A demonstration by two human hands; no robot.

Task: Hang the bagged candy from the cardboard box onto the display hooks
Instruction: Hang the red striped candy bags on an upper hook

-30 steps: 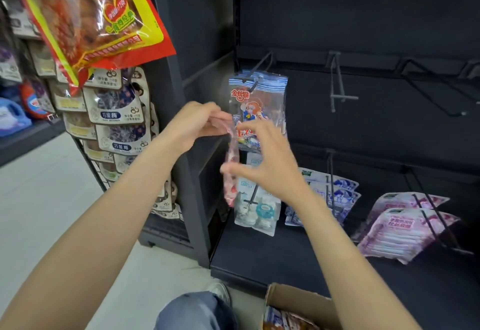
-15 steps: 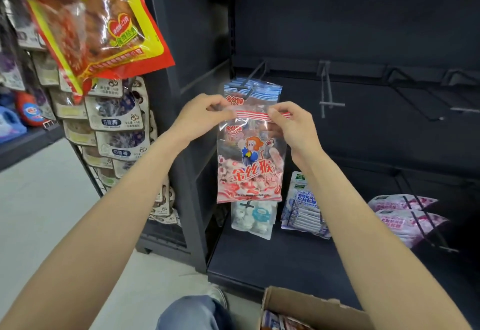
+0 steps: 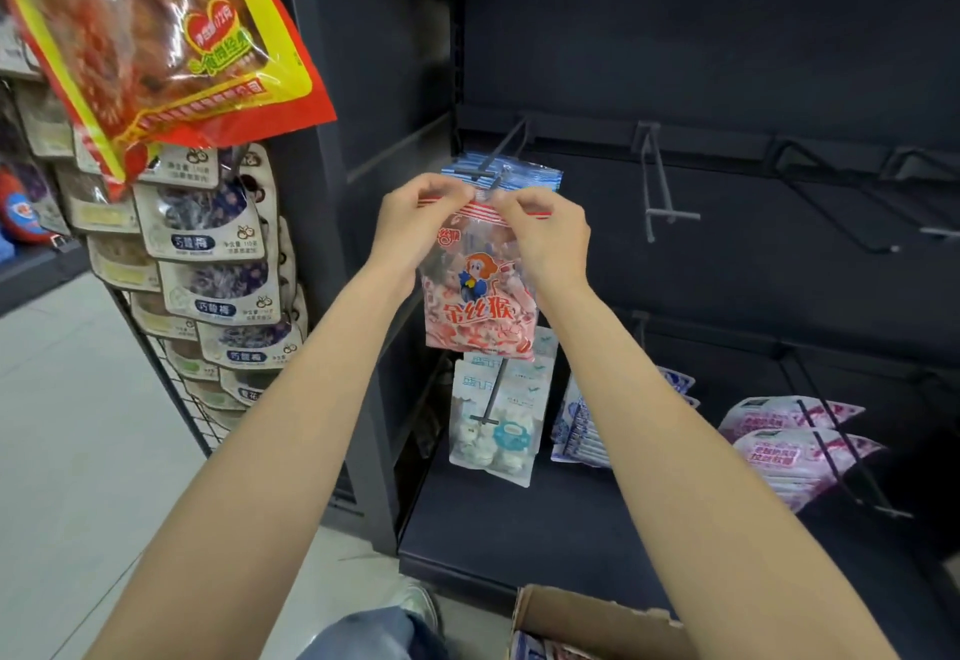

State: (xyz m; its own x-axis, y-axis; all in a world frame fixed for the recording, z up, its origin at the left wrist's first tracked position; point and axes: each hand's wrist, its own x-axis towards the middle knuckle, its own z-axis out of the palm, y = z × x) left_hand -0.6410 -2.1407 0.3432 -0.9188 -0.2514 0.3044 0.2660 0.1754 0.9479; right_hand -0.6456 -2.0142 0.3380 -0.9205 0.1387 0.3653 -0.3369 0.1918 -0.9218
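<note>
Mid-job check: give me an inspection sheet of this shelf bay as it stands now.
Surface: dark shelf base under the hooks.
Job's things: red candy bag held up by its striped top at the upper-left hook, where blue-striped bags already hang; cardboard box open at the bottom edge.
Clutter: white bags and pink bags on lower hooks.
Grips: left hand and right hand both pinch the bag's top.
Cables: nothing seen.
Surroundings: side rack of plum packets; bare hook to the right.
</note>
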